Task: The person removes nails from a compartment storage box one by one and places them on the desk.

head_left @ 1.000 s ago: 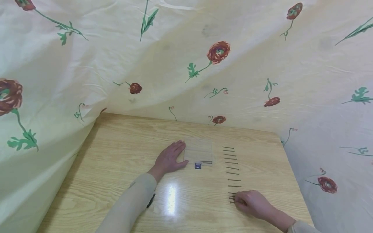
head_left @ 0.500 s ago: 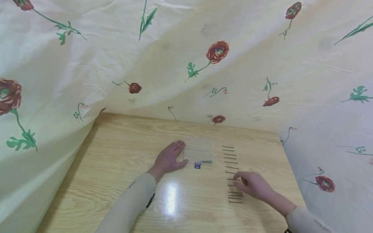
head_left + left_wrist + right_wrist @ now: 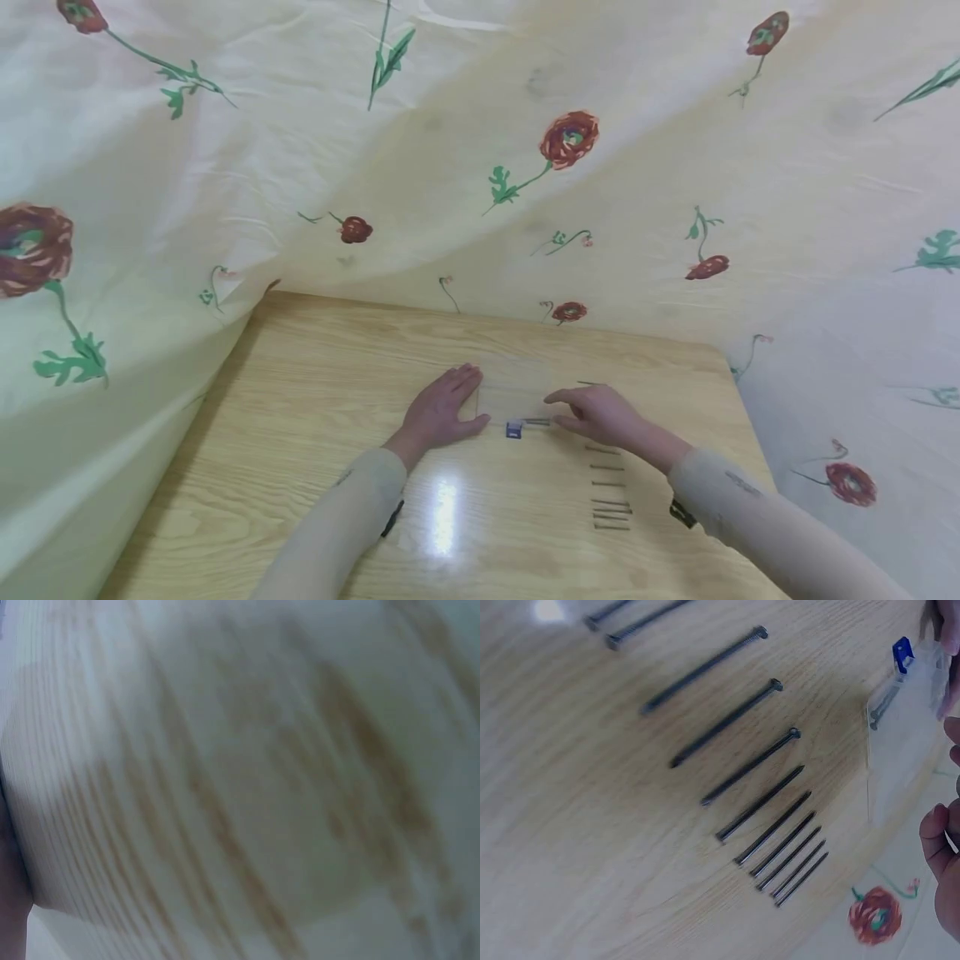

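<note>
A flat clear plastic box with a blue clasp lies on the table, with a few nails in it by its front edge. My left hand rests along the box's left edge, fingers extended and thumb spread. At the right edge of the box hovers my right hand, its index finger and thumb apart with nothing visible between them. Below and behind it runs a row of steel nails, laid side by side. In the head view this hand covers part of the row.
The light wood table fills the left wrist view, blurred. A cream flowered cloth hangs behind the table and along both sides. Several more nails lie close together at the near end of the row.
My right hand has moved from the near end of the nail row, up along it and left to the box. The left hand has stayed in place.
</note>
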Demonstrator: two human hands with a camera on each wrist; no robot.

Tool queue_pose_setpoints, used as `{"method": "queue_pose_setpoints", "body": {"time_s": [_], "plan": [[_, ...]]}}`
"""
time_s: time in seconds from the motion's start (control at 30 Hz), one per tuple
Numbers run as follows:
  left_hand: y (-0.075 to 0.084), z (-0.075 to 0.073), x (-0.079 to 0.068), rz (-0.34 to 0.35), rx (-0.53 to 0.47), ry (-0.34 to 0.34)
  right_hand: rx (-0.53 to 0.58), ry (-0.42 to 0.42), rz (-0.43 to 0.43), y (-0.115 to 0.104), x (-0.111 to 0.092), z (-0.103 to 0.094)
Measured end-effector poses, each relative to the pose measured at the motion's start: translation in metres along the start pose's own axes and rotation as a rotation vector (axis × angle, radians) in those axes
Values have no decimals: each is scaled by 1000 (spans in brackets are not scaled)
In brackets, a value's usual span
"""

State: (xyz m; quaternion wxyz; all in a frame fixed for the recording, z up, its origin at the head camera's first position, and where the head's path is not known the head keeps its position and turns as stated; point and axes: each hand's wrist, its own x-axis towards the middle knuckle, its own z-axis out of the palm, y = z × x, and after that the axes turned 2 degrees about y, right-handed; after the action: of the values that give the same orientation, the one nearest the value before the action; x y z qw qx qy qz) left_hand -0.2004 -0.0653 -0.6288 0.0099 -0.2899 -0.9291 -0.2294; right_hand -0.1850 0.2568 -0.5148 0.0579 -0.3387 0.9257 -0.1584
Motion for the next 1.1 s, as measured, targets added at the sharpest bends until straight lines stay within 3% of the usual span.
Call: {"method": "queue_pose_setpoints", "body": {"time_s": [0.23, 0.57, 0.8, 1.1], "plan": [[1, -2, 1, 0, 8, -12, -9, -87, -21, 1, 15, 14], [3, -3, -3, -15, 2, -8, 30, -77, -85, 3, 18, 21], [1, 0, -4, 0, 10, 17, -5, -95, -130, 6, 22, 23], [1, 0, -2, -8, 19, -1, -65, -131, -212, 12, 27, 25]]}}
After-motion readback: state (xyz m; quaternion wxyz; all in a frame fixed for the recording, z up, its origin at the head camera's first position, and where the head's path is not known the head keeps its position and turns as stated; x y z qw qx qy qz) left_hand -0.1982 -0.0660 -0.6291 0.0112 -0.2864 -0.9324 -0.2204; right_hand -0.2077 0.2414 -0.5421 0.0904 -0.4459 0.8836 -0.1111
